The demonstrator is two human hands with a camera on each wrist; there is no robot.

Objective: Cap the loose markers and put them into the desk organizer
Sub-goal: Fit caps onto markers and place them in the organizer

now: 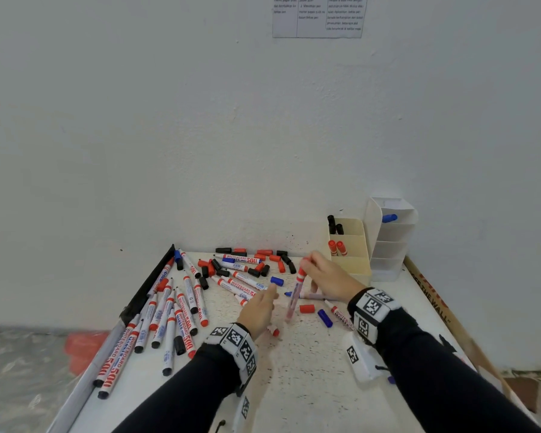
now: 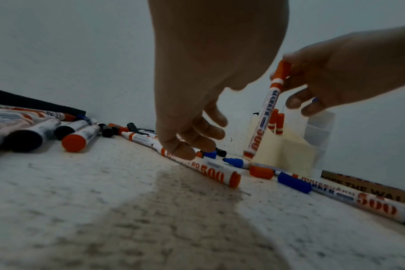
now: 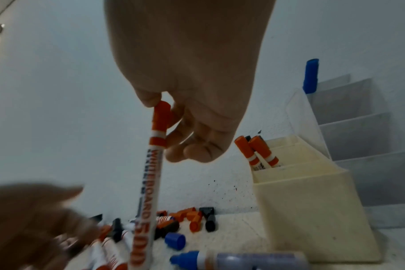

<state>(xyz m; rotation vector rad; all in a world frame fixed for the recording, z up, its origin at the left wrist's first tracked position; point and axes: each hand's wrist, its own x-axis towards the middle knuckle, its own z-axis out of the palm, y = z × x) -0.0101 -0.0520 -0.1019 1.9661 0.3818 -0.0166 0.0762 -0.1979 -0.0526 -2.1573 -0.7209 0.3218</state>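
Pale plaster wall backs the speckled white tabletop [image 1: 310, 385] where we work, with uncapped whiteboard markers fanned out at nine o'clock and loose red, black and blue caps [image 1: 264, 260] heaped at twelve. Our right hand [image 1: 328, 278] pinches the capped red-and-white whiteboard marker [image 1: 295, 295] by its cap end between thumb and fingertips, so the barrel hangs nearly upright, which we judge suits dropping it tail-first into a slot. That marker hangs just beside the cream stepped plastic desk organizer [image 1: 355, 264] at one o'clock, not yet inside; two red-capped markers [image 1: 337, 247] already stand in its middle compartment, black ones behind. Our left hand [image 1: 258, 309] reaches low with loosely curved, parted fingers [image 2: 185, 151] onto an uncapped red marker [image 2: 204, 168] lying on the table; whether they actually grip it we cannot tell. Likely it readies the next marker for capping.
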